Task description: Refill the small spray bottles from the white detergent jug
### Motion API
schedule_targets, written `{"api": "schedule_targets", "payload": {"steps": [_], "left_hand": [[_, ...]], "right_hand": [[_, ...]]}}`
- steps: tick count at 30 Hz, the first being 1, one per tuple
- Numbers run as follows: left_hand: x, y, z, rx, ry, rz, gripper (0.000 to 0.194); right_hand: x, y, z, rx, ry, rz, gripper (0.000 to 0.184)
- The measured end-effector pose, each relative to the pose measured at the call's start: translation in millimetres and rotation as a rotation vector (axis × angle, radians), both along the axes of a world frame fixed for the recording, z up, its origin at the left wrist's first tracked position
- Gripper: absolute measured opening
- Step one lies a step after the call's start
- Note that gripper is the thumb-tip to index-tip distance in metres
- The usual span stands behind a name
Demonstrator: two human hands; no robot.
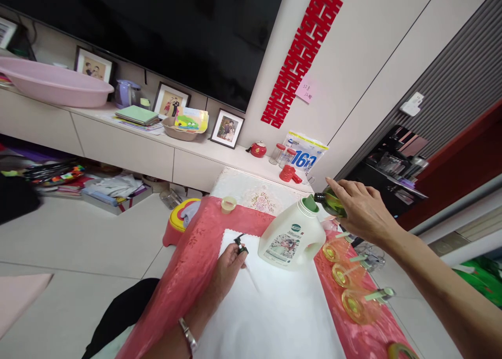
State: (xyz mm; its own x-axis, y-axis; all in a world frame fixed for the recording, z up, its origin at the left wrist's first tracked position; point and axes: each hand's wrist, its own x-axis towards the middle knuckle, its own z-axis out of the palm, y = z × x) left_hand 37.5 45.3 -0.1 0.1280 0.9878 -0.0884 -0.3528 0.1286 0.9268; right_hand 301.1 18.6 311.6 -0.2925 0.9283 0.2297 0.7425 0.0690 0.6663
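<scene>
1. Head view: white jug stands on the red-covered worktop.
2. Right hand grips a tipped green bottle, neck at the jug's mouth.
3. Left hand pinches a dark pump top.
4. Yellow containers line the right side.

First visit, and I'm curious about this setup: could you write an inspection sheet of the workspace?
Surface: red cloth, white sheet over part of it.
Job's things: open white jug; green bottle tipped at its mouth; black pump; three yellowish bottles.
Clutter: filled box beneath the cabinet.
Hands: left hand holds the pump; right hand grips the green bottle.
Cables: short dark strip below the television, possibly a cord.
Surroundings: photo frames on the cabinet.
</scene>
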Motion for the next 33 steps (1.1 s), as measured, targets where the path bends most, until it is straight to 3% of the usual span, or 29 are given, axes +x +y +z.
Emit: {"api": "schedule_targets", "payload": {"steps": [11, 18, 33], "left_hand": [[1.0, 1.9, -7.2, 0.015, -0.011, -0.003, 0.039], [0.6, 0.9, -2.6, 0.01, -0.007, 0.0, 0.038], [2.5, 3.1, -13.6, 0.019, -0.024, -0.019, 0.035]], "right_hand": [[0.8, 1.8, 1.7, 0.036, -0.027, 0.075, 0.084], [-1.5, 1.4, 1.8, 0.038, -0.056, 0.086, 0.083], [-7.1, 1.3, 4.6, 0.053, -0.093, 0.132, 0.081]]}}
